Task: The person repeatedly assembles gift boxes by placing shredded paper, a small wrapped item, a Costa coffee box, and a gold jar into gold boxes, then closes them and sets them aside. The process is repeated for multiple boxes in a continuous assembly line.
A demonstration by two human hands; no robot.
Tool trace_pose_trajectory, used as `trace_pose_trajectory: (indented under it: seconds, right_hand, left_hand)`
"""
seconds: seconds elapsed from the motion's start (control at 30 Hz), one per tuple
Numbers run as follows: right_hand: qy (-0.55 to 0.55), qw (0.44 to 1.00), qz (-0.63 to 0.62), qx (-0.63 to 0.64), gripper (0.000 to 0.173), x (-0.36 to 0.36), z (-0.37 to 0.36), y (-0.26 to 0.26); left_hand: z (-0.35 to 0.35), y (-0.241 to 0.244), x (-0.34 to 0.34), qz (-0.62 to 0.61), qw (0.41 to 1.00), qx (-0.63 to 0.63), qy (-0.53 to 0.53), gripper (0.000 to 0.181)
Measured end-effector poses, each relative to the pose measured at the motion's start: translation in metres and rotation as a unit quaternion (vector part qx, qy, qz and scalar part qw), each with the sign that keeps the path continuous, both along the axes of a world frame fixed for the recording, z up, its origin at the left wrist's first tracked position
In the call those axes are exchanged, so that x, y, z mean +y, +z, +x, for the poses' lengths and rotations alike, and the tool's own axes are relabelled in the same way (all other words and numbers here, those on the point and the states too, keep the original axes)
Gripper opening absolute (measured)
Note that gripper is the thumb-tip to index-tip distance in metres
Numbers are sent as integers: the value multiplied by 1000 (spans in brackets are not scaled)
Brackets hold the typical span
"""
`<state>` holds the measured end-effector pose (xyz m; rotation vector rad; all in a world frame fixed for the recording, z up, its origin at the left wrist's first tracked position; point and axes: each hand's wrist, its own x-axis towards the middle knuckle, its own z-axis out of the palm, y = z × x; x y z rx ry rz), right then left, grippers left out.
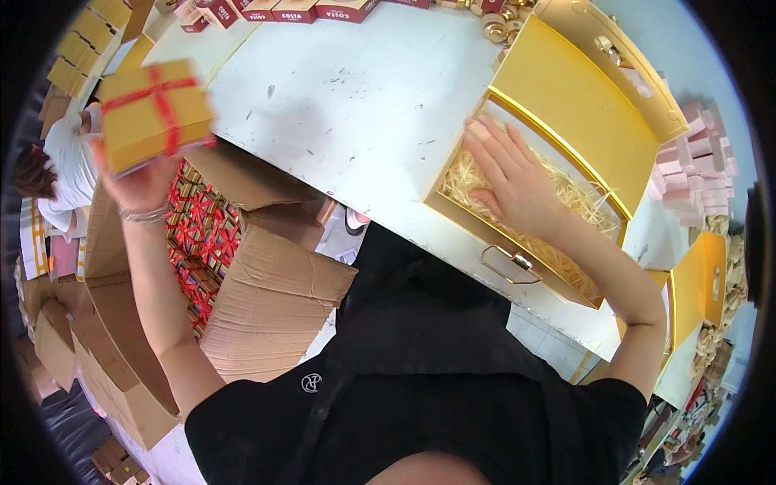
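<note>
My left hand (138, 185) holds a small gold gift box (151, 115) tied with a red ribbon, raised at the upper left beside an open carton. My right hand (515, 182) lies flat on pale shredded filler (564, 260) inside a long gold gift box (448, 197). This box's gold lid (576, 109) stands open on the far side, and a metal clasp or handle (511, 265) is on its near side. Many red-ribboned small boxes (203, 230) fill the open cardboard carton (273, 297) below my left forearm.
Costa boxes (345, 9) and gold-lidded jars (495, 27) line the far part of the white table (339, 109). Another open gold box (694, 297) is at the right, near stacked pink boxes (697, 163). A person in a white shirt (70, 151) bends at the far left.
</note>
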<state>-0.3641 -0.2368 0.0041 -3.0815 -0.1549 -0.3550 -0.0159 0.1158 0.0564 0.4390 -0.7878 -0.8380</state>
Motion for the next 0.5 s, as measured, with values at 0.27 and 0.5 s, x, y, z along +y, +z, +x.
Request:
trace_pose_trajectory:
  seconds: [0.27,0.5]
  right_hand:
    - [-98,992,73,-27,60,-16,-30,18]
    - [-142,891,331,-277,78,5,-35,56]
  left_hand:
    - [-172,35,-229,322,939,-101,-66,78]
    - [-231,42,-264,331,934,-43,-127,81]
